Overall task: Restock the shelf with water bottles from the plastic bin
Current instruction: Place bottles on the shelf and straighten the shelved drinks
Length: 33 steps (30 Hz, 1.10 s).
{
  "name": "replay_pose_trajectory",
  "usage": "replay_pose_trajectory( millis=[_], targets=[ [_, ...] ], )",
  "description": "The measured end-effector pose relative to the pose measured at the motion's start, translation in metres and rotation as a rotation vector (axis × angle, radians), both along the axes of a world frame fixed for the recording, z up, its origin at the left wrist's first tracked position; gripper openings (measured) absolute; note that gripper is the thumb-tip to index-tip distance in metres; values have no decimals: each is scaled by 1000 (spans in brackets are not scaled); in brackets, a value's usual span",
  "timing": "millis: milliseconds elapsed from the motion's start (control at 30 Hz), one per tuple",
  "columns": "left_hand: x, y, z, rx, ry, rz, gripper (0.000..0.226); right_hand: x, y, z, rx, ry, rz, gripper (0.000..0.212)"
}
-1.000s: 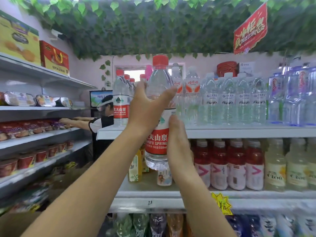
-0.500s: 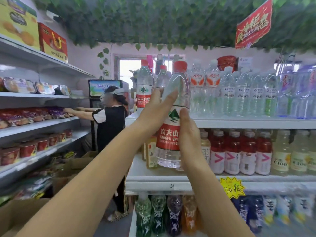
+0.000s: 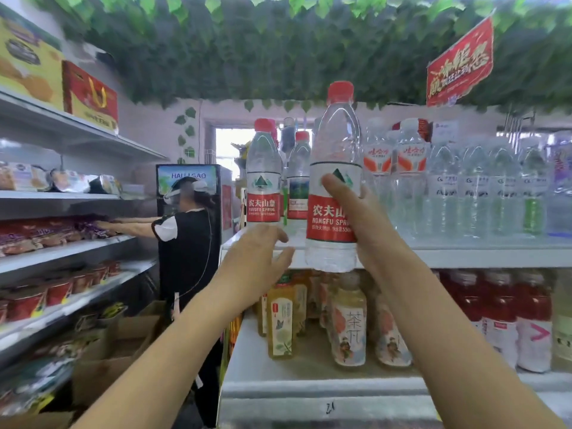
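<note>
Right hand [image 3: 362, 218] grip closed round water bottle [image 3: 335, 168] at red label, thumb across front. Bottle upright, red cap up, base in front of near edge of top shelf [image 3: 464, 255]. Left hand [image 3: 257, 252] holds nothing, fingers loose and spread, just left of held bottle, below red-capped bottle [image 3: 263, 181] standing at shelf's left end. Rows of clear bottles [image 3: 473, 187] fill shelf to right. Second person [image 3: 185, 236] reaches into far-left shelves.
</note>
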<state>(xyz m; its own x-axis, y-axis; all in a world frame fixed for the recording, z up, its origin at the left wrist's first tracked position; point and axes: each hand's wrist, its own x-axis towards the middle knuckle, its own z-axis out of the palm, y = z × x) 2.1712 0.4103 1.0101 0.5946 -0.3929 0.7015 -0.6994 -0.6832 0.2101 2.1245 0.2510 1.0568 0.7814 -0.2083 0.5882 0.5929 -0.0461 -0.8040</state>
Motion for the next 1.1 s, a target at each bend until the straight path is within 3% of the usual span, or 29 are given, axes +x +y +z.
replay_pose_trajectory(
  millis=[67, 300, 500, 667, 867, 1100],
  targets=[
    [22, -1, -7, 142, -221, 148, 40, 17, -7, 9, -6, -22, -46, 79],
    [61, 3, -31, 145, -376, 287, 43, 70, -21, 30, -36, -36, -96, 53],
    [68, 1, -39, 103, -403, 299, 61, 106, -12, 31, -112, -40, -146, 62],
    [67, 0, -41, 66, -440, 304, 61, 122, -8, 17, -147, 2, -212, 56],
    [70, -2, -42, 43, -458, 311, 62, 125, -7, 17, -239, 53, -258, 76],
    [72, -2, -44, 37, -490, 320, 53, 119, -6, 9, -310, 36, -350, 54]
  ],
)
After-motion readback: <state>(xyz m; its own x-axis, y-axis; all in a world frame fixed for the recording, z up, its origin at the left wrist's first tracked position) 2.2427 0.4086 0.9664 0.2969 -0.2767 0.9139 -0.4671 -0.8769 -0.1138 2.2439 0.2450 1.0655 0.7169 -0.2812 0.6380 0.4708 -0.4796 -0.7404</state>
